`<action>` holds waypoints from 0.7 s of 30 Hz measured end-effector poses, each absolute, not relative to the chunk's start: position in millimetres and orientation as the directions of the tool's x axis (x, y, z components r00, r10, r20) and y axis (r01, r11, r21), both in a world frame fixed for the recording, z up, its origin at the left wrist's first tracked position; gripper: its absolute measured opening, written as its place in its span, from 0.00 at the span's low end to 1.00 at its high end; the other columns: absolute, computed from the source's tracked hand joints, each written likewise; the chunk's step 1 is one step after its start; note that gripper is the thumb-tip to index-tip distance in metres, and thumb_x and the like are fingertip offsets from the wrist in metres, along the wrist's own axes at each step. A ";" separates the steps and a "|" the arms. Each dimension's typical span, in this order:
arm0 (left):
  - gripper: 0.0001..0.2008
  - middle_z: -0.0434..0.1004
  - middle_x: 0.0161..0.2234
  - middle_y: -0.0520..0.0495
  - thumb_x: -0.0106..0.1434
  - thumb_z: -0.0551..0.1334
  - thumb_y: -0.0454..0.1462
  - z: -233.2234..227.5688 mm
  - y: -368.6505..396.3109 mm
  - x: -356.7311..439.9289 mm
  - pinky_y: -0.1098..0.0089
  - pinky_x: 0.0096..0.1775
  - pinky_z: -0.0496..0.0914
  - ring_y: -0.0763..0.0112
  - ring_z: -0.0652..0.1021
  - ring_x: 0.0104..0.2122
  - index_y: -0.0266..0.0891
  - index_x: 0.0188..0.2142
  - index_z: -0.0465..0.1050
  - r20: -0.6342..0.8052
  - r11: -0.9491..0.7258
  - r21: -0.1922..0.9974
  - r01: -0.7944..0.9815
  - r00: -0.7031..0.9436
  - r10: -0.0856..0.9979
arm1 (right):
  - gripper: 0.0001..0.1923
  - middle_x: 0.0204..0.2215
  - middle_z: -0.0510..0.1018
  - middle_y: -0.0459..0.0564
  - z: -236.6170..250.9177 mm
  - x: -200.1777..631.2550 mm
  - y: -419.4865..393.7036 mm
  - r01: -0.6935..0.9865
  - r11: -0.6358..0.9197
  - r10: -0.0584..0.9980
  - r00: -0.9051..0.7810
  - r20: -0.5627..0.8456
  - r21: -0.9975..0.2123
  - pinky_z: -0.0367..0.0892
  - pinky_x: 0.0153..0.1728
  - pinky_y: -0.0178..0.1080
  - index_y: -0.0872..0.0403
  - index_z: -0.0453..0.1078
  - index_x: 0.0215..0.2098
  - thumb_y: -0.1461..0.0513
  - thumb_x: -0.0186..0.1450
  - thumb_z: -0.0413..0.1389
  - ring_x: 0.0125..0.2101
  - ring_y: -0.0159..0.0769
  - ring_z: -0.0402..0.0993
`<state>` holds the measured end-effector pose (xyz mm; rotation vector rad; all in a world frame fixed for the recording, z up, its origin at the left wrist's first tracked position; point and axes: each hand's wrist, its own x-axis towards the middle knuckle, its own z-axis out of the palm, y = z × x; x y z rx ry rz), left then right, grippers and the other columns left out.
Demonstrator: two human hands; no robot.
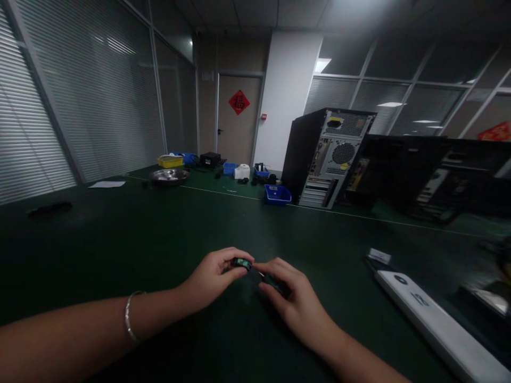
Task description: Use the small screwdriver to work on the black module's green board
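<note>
Head view: hands are meeting low over the dark green worktop (120, 239), in front of me.
Left hand: my left hand (211, 279) is pinching a small dark part (241, 263) between thumb and fingertips, grip clamped on it and lifting it just clear of the worktop, probably so I can see it in this dim light.
Right hand: my right hand (293, 303) is curling its fingers together around something dark beneath the palm; I cannot tell what it is, nor whether it joins the small dark part.
Part and grip: the part is sitting at my left fingertips, touching or nearly touching my right forefinger.
Wrist: a bracelet (130, 316) is circling my left wrist.
Near right: a long white case (435, 322) is lying flat.
Far end: a blue bin (277, 194) and an open computer tower (329, 157) are standing well apart from my hands.
</note>
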<state>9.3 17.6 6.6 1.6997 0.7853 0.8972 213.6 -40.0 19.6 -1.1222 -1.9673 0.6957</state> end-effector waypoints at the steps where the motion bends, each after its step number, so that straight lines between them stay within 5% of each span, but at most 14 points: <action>1: 0.12 0.78 0.44 0.45 0.59 0.65 0.32 6.2 17.9 9.7 0.62 0.50 0.68 0.60 0.76 0.47 0.38 0.44 0.78 0.192 -0.262 0.963 0.065 0.514 0.836 | 0.19 0.40 0.77 0.50 19.4 213.9 -40.1 0.469 0.470 0.878 -0.333 0.343 -0.748 0.67 0.41 0.38 0.50 0.73 0.53 0.71 0.65 0.57 0.41 0.38 0.73; 10: 0.10 0.82 0.34 0.46 0.57 0.67 0.34 4.5 18.4 11.5 0.67 0.37 0.69 0.70 0.75 0.31 0.35 0.40 0.80 0.131 -0.136 0.990 -0.029 0.513 0.849 | 0.17 0.39 0.77 0.50 18.6 213.3 -40.0 0.412 0.515 0.851 -0.350 0.391 -0.752 0.69 0.41 0.38 0.52 0.74 0.51 0.70 0.65 0.57 0.40 0.38 0.74; 21: 0.10 0.82 0.35 0.46 0.55 0.68 0.32 4.3 17.6 14.8 0.67 0.40 0.69 0.69 0.76 0.34 0.36 0.38 0.81 0.146 -0.066 0.983 -0.169 0.526 0.838 | 0.16 0.39 0.77 0.52 11.9 215.0 -38.5 0.398 0.543 0.835 -0.348 0.426 -0.739 0.69 0.40 0.39 0.51 0.74 0.50 0.69 0.66 0.56 0.40 0.39 0.74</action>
